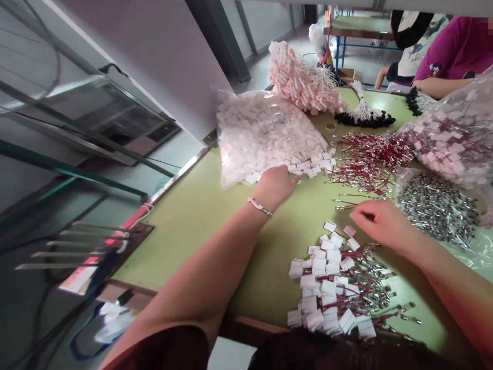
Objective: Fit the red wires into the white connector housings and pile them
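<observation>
My left hand (278, 183), a bracelet at its wrist, touches the edge of loose white plastic connector housings (308, 165) at the mouth of a clear bag (265, 131). Its fingers are curled and partly hidden; what they hold cannot be made out. To the right, my right hand (379, 222) is closed in a pinch at the end of a short red wire (345, 206) with metal terminals. Just beyond lies a pile of similar red wires (365, 159). Nearer me is a heap of white housings with red wires attached (327, 277).
An open bag of metal parts (437, 208) and a bag of wired housings (458, 139) stand at right. Behind are pinkish-white bundled connectors (296, 79), black-tipped white wires (364, 113) and a tape roll (330, 128). Metal prongs (77, 246) jut from the left edge. A person (454, 56) sits across.
</observation>
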`<state>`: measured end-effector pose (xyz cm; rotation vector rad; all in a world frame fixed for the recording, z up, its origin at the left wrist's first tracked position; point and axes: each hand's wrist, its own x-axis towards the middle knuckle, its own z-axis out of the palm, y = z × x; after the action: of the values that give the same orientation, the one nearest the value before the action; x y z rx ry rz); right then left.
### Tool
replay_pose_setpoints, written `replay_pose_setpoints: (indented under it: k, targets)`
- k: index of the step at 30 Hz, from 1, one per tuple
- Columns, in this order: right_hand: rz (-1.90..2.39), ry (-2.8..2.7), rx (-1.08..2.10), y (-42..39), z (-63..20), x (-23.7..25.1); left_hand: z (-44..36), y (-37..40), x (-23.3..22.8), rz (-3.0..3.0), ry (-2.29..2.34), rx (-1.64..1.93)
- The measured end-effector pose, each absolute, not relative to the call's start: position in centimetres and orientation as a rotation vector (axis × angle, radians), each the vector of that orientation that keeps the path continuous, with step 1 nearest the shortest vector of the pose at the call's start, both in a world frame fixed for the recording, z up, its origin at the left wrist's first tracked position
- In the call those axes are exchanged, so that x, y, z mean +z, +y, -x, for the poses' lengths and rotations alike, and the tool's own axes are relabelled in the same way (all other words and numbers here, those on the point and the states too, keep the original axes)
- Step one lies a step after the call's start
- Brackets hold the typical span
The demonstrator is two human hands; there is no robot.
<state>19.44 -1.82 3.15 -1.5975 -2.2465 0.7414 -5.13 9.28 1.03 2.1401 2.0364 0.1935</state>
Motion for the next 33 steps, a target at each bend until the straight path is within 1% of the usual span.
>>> replay_pose_setpoints:
  k: [2,4,8,13,16,20,24,27,30,33]
  targets:
    - [1.731,-2.240,0.455,-0.6,-20.2,2.4,5.0,9.7,0.2,-2.149,2.005,0.192]
    - [1.782,-2.309,0.282,0.3,-20.8,1.4,4.7,9.7,-0.1,-2.137,1.942,0.212]
    - [1.746,-2.475,0.123,0.9,-20.4,-0.1,4.3,9.2,0.2,-2.168,1.827,0.233]
    - [1.770,-2.623,-0.042,0.7,-19.5,-0.4,3.4,7.9,0.6,-2.271,1.746,0.217]
    - [1.800,-2.607,-0.002,0.6,-19.6,-0.2,2.9,7.4,0.7,-2.253,1.738,0.248]
    - [1.845,-2.456,0.111,0.7,-19.9,0.0,2.6,7.3,1.2,-2.111,1.642,0.388]
    - [1.860,-2.528,0.049,1.0,-19.4,-0.5,2.2,7.1,2.0,-1.691,1.443,0.467]
    - [1.846,-2.572,0.023,1.1,-19.0,-0.9,1.9,6.9,1.8,-1.480,1.314,0.584]
    - [1.848,-2.445,0.077,1.1,-19.1,-0.6,1.7,6.7,1.0,-1.284,1.185,0.707]
    - [1.820,-2.255,0.166,0.8,-19.5,0.1,1.4,6.5,0.5,-1.037,1.063,0.740]
